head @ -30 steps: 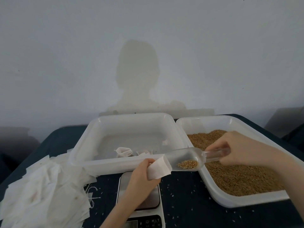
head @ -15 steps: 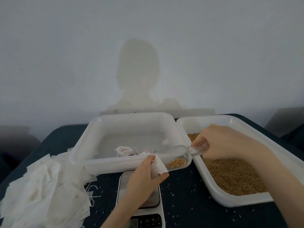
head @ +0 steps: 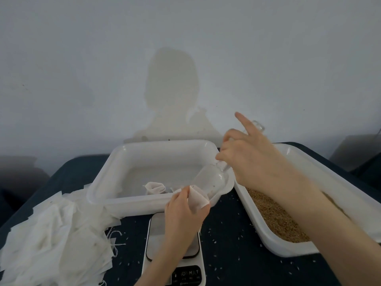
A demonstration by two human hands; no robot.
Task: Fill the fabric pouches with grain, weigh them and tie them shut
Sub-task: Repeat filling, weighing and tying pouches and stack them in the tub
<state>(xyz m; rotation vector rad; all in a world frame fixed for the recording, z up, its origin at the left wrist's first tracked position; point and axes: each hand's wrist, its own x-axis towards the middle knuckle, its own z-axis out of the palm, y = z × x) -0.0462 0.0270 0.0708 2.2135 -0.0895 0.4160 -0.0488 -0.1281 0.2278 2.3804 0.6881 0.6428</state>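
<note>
Head view: right hand (head: 253,159) grips tilted scoop (head: 208,183); left hand (head: 183,213) pinches pouch (head: 196,198).

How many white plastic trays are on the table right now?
2. The left tray sits behind the scale and holds a pouch; the right tray, touching it, holds the grain. None look hidden.

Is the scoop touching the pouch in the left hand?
Touching. In the head view the scoop's open end goes into the mouth of the pouch, which the left hand pinches.
</note>
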